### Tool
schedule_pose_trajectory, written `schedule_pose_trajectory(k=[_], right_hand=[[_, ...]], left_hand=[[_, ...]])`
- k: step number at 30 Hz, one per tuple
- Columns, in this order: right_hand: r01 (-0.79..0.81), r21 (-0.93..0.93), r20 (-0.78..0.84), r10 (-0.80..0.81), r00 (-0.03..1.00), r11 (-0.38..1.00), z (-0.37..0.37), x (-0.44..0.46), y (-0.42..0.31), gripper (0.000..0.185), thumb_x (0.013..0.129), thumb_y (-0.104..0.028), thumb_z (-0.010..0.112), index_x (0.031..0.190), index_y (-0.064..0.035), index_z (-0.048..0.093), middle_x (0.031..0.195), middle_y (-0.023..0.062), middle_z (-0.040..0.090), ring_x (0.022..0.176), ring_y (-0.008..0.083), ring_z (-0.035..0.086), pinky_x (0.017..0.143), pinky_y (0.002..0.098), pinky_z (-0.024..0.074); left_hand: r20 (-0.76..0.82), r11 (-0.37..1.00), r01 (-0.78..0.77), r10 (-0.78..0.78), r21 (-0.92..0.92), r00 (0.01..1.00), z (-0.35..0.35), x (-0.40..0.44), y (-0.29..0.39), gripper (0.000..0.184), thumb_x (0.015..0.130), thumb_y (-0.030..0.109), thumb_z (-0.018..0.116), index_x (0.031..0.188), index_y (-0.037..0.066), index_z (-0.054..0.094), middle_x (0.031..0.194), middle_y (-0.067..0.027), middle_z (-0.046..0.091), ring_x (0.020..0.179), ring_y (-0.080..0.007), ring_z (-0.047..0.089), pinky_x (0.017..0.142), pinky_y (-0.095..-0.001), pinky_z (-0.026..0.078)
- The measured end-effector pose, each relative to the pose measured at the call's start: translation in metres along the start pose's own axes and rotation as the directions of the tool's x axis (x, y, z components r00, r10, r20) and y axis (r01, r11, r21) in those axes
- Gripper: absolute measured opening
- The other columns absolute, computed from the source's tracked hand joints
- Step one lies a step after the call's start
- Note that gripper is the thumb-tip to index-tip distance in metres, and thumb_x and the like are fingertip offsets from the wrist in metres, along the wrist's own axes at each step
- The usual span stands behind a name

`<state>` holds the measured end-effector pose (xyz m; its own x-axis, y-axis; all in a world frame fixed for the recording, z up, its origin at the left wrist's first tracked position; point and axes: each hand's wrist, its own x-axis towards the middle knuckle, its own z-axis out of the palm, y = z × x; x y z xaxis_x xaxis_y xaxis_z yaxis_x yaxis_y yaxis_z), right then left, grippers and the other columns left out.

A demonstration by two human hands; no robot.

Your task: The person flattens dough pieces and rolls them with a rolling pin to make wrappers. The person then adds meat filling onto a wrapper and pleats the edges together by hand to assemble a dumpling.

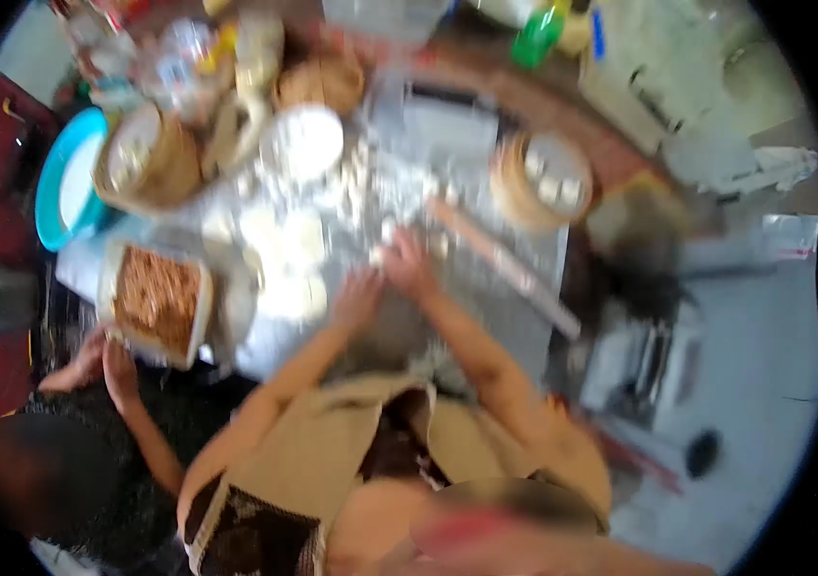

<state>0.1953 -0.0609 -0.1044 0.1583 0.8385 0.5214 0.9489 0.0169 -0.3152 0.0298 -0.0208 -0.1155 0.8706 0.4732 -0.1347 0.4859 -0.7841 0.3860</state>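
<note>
My two hands are close together over the floured metal work surface (332,360), in the middle of the view. At the fingertips of my right hand (411,267) a small pale piece of dough (377,255) shows, and its fingers look closed on it. Just to the left and nearer my body is my left hand (359,296), its fingers blurred and partly hidden. A long wooden rolling pin (505,261) lies diagonally to the right of my hands. Several flat dough rounds (296,240) lie to the left, and small dough pieces (356,178) are scattered beyond.
Bamboo steamers (515,197) with pale pieces inside stand right and far left. A white bowl (301,142) is at the back. At left are a tub of reddish-brown filling (157,300) and a turquoise basin (52,197). Another person's hands (107,363) are beside the tub.
</note>
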Motion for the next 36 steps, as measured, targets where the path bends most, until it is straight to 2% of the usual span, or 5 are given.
schedule_pose_trajectory(k=[1, 6, 16, 32, 36], right_hand=[[-0.226, 0.31, 0.125, 0.196, 0.973, 0.923, 0.006, -0.008, 0.006, 0.016, 0.08, -0.016, 0.056, 0.093, -0.0098, 0.063, 0.096, 0.0182, 0.061, 0.089, 0.0353, 0.057, 0.077, 0.0438, 0.0485], [-0.304, 0.271, -0.012, 0.319, 0.948, 0.913, -0.052, -0.006, -0.012, 0.017, 0.074, -0.003, 0.059, 0.091, -0.0017, 0.061, 0.092, 0.014, 0.061, 0.083, 0.0317, 0.059, 0.073, 0.0379, 0.0491], [-0.212, -0.055, 0.053, 0.215, 0.975, 0.976, -0.056, -0.014, -0.003, 0.042, 0.083, -0.022, 0.054, 0.121, -0.0045, 0.049, 0.127, 0.0167, 0.046, 0.117, 0.0372, 0.043, 0.098, 0.0492, 0.0328], [-0.152, -0.157, 0.415, 0.205, 0.886, 0.976, 0.02, 0.08, 0.012, 0.058, 0.088, -0.037, 0.048, 0.137, -0.0105, 0.033, 0.144, 0.0162, 0.026, 0.134, 0.0331, 0.02, 0.11, 0.0472, 0.0121], [-0.247, 0.132, 0.416, 0.172, 0.893, 0.96, 0.0, 0.069, 0.021, 0.049, 0.085, -0.034, 0.053, 0.126, -0.008, 0.048, 0.136, 0.0165, 0.038, 0.128, 0.034, 0.032, 0.108, 0.0489, 0.0181]], left_hand=[[-0.096, 0.989, -0.042, 0.055, 0.141, 0.994, 0.002, -0.006, -0.003, 0.052, 0.082, 0.02, 0.052, 0.132, 0.013, 0.04, 0.139, -0.0116, 0.035, 0.131, -0.0294, 0.03, 0.108, -0.0474, 0.021], [-0.44, 0.993, 0.101, -0.062, 0.066, 0.896, -0.029, 0.004, -0.013, 0.045, 0.083, 0.019, 0.053, 0.127, 0.012, 0.045, 0.134, -0.0106, 0.042, 0.123, -0.0271, 0.041, 0.103, -0.0453, 0.029], [-0.27, 0.971, -0.236, 0.235, 0.029, 0.934, -0.022, 0.018, 0.012, 0.042, 0.078, 0.021, 0.061, 0.119, 0.021, 0.053, 0.129, -0.0081, 0.046, 0.12, -0.0252, 0.044, 0.104, -0.045, 0.031], [-0.435, 0.978, 0.037, -0.125, -0.206, 0.891, -0.056, 0.047, -0.031, 0.049, 0.08, 0.014, 0.056, 0.127, 0.007, 0.044, 0.129, -0.0163, 0.044, 0.123, -0.033, 0.039, 0.103, -0.0462, 0.028], [-0.683, 0.968, 0.241, -0.226, -0.076, 0.695, -0.111, 0.107, -0.096, 0.031, 0.077, 0.004, 0.055, 0.107, 0.005, 0.056, 0.105, -0.0229, 0.054, 0.093, -0.0387, 0.052, 0.082, -0.0435, 0.045]])
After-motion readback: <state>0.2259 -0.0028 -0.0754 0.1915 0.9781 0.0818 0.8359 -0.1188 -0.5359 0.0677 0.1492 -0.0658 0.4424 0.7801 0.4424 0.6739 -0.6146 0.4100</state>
